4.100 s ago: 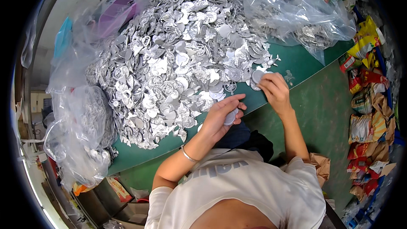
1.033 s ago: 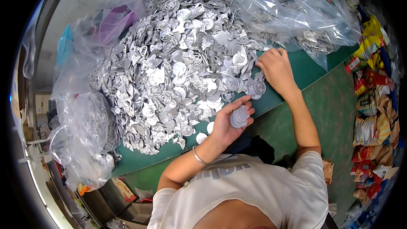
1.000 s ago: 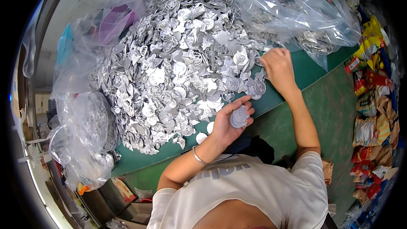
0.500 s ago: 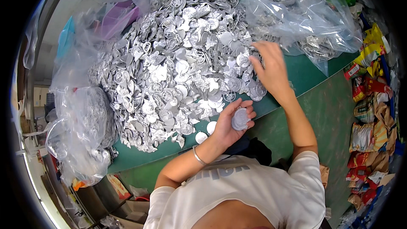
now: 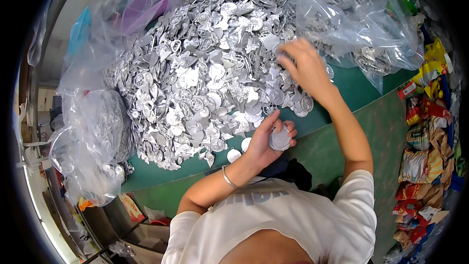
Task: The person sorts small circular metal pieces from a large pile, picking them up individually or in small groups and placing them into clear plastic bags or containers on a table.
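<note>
My left hand [image 5: 270, 142] is palm up near the table's front edge, its fingers curled around a small stack of round silver medals [image 5: 279, 138]. Across the big heap of silver metal pieces [image 5: 195, 78], my right hand [image 5: 308, 66] is at the right side, bent into a pinch. Its fingertips are blurred against the heap, and whatever lies between them is hard to make out. A pale flat disc [image 5: 271, 42] lies just beyond those fingertips. Near my left wrist, a round medal [image 5: 234, 155] lies apart from the heap on the green tabletop [image 5: 161, 178].
Clear plastic bags of metal pieces stand at the left [image 5: 93, 137] and back right [image 5: 361, 14]. Purple [image 5: 144, 12] and light blue [image 5: 79, 32] plastic show at the back left. Colourful packages [image 5: 415, 161] line the floor on the right.
My right hand has shifted slightly left over the heap, its fingers drawing closer together. My left hand still holds the medals, its fingers curled a little more around them. The view has shifted slightly.
</note>
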A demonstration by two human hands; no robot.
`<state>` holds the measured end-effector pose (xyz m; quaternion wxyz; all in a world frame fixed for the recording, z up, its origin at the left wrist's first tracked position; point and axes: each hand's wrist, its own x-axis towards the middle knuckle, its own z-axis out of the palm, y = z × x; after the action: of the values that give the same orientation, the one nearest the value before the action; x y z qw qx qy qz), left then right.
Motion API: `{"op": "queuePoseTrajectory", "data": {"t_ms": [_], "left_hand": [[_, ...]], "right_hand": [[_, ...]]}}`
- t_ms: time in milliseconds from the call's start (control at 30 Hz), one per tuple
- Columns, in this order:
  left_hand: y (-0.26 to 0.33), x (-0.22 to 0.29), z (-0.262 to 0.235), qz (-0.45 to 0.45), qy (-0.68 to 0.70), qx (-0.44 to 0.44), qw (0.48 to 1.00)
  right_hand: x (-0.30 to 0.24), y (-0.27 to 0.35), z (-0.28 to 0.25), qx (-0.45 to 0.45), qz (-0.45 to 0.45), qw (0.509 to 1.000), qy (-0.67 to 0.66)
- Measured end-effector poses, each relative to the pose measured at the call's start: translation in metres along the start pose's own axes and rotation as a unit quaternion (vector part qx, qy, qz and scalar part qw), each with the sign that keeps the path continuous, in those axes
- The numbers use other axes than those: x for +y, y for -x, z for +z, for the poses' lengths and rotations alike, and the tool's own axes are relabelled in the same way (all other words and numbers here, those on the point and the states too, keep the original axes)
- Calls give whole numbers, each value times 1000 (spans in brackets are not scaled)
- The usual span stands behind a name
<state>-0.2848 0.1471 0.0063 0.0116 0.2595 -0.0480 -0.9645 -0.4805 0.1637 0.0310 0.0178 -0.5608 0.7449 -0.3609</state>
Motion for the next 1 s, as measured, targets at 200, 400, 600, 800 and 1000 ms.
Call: {"op": "queuePoseTrajectory", "data": {"t_ms": [200,400,600,800,1000], "left_hand": [[6,0,26,17,-37,79,996],[7,-1,0,-4,-3,-21,1000],[4,2,0,-6,11,-20,1000],[4,6,-1,3,6,-4,1000],[4,10,-11,4,17,-39,999]], "right_hand": [[13,-25,40,73,11,972,223],[15,-12,38,79,25,996,16],[9,12,24,89,-78,993,-29],[5,41,11,57,-169,984,-13],[14,61,5,63,-184,980,-52]]}}
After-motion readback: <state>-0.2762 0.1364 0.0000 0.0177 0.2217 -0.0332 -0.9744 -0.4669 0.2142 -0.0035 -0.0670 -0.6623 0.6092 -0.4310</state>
